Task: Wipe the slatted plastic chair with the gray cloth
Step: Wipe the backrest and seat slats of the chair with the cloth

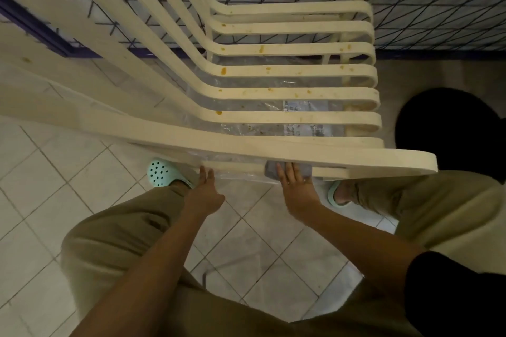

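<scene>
The cream slatted chair [287,117] fills the upper and middle frame, and its seat slats carry orange-brown spots [223,71]. At lower centre, the right hand [297,186] lies with straight, close-set fingers flat on the gray cloth [271,169], pressing it against the chair's nearest broad slat. The left hand [205,189], left of it, reaches with straight fingers to the same slat's lower edge, holding nothing. A clear plastic sheet [246,128] lies under the seat. A mint clog [160,172] stands on the tiled floor [54,172].
</scene>
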A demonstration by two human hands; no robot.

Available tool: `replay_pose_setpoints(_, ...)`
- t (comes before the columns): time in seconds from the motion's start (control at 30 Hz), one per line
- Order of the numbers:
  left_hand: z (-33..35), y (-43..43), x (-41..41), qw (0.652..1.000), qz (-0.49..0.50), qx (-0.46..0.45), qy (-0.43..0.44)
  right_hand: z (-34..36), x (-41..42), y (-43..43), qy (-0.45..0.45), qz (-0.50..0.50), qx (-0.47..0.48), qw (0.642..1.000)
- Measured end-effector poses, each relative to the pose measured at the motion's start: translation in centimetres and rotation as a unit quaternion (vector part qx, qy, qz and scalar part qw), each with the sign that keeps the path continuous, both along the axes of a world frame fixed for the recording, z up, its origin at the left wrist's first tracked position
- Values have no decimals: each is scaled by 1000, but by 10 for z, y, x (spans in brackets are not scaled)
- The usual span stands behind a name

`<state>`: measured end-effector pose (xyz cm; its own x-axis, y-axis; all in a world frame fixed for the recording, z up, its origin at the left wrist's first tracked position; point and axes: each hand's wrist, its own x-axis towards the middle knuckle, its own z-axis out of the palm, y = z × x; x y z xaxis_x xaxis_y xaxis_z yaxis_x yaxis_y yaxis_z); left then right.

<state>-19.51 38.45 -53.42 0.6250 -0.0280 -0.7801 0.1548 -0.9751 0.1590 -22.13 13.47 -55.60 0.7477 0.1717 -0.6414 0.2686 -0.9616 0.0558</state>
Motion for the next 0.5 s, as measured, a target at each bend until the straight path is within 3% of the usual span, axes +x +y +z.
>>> replay_pose_setpoints(0.33,7,0,3,999,-30,35,11,22,-23,-91,2,-66,-97,993)
replay_pose_setpoints(0.5,3,-1,3,1000,-6,8,16,21,-19,-80,30,-109,-119,986)
